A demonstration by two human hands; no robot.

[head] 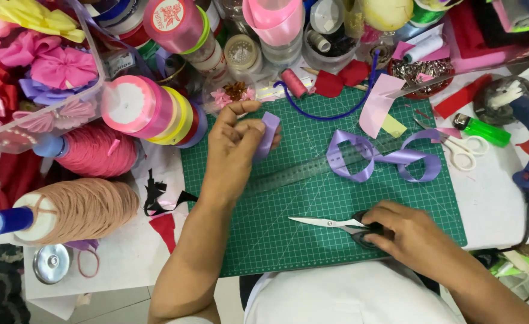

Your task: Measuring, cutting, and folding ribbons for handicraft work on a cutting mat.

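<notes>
While the left hand pinches a short lilac ribbon piece above the green mat, the right hand apparently closes on black-handled scissors lying below-right, so folding seems underway.

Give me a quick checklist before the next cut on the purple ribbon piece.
1. Ribbon piece pinched in left hand: ok.
2. Right hand on scissors handles: ok.
3. Scissors lifted off the green mat: not ok, lying flat.
4. Blades open: not ok, closed.
5. Clear ruler away from the hands: ok.
6. Cut mark on ribbon: cannot tell.
</notes>
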